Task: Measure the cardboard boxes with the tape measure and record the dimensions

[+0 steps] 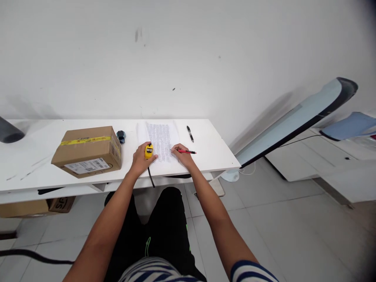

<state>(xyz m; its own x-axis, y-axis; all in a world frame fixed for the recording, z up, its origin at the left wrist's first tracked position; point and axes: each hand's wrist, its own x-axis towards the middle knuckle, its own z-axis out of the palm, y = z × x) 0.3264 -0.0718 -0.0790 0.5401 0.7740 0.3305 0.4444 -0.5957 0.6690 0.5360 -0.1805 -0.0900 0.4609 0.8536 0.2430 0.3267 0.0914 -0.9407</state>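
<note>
My left hand (pixel 142 158) is closed around a yellow tape measure (pixel 149 151) at the left edge of a paper sheet. Its dark wrist strap (pixel 150 177) hangs down over the table's front edge. In my right hand (pixel 182 156) is a red pen (pixel 187 151), gripped between the fingers, its point end toward the paper. The sheet of paper (pixel 159 137), covered with dense lines of writing, lies flat between my hands. A black pen (pixel 190 134) rests on the table to the right of the sheet.
On the white table (pixel 205 156), a taped cardboard box (pixel 88 150) stands left of my hands, beside a small dark blue object (pixel 121 136). A dark cylinder (pixel 10 131) lies at the far left. A large glass panel (pixel 293 121) leans against the wall on the right.
</note>
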